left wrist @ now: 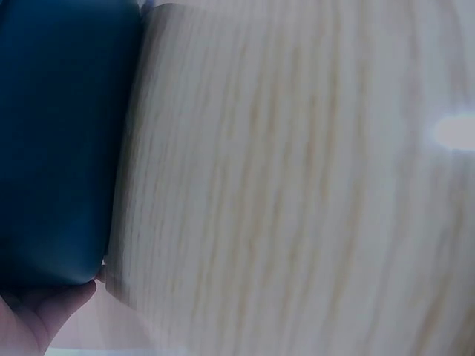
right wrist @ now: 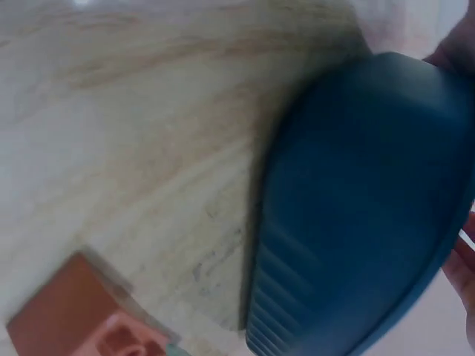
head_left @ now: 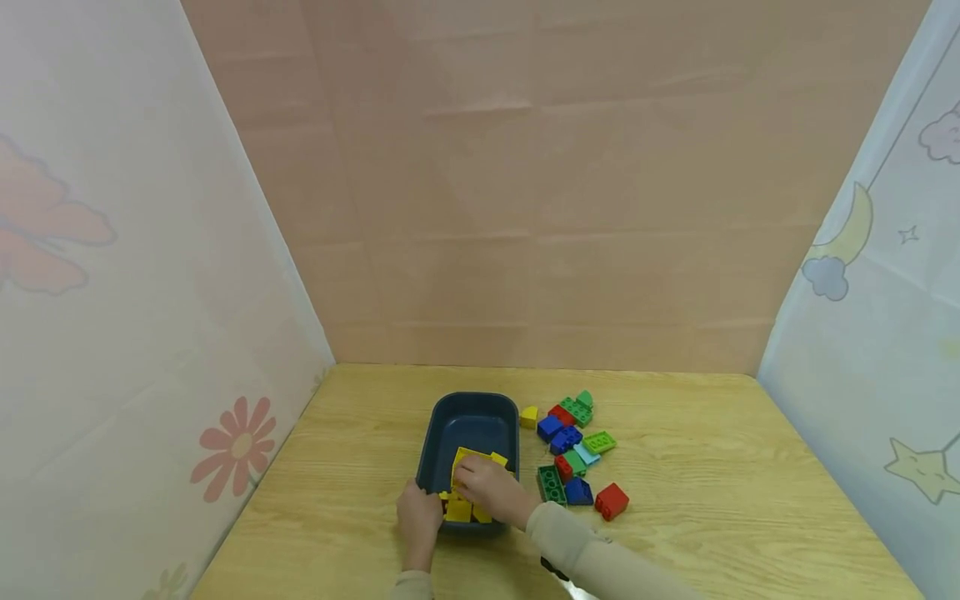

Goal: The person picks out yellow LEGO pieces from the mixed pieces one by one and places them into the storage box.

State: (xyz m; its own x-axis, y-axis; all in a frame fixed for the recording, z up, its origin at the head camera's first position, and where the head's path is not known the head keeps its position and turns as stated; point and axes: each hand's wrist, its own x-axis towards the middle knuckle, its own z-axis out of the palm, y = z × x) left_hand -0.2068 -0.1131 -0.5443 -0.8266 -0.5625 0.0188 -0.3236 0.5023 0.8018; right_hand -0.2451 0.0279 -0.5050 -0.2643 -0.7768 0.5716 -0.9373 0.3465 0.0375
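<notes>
A dark blue tray (head_left: pixel 471 406) stands on the table, with several yellow toy bricks (head_left: pixel 459 511) gathered in its near half. My left hand (head_left: pixel 418 517) grips the tray's near left edge; in the left wrist view, its thumb area (left wrist: pixel 56 315) shows against the tray's outer wall (left wrist: pixel 59 148). Reaching in over the right rim, my right hand (head_left: pixel 491 487) pinches a larger yellow brick (head_left: pixel 463 455) above the others. Its fingertips are partly hidden. The tray's outside (right wrist: pixel 364 200) fills much of the right wrist view.
Right of the tray lie several loose bricks, among them a yellow one (head_left: pixel 528 417), a dark green one (head_left: pixel 551 485), a blue one (head_left: pixel 578 492), a light green one (head_left: pixel 600 442) and a red one (head_left: pixel 612 501). Patterned sheets hang left and right, a plain tan one behind.
</notes>
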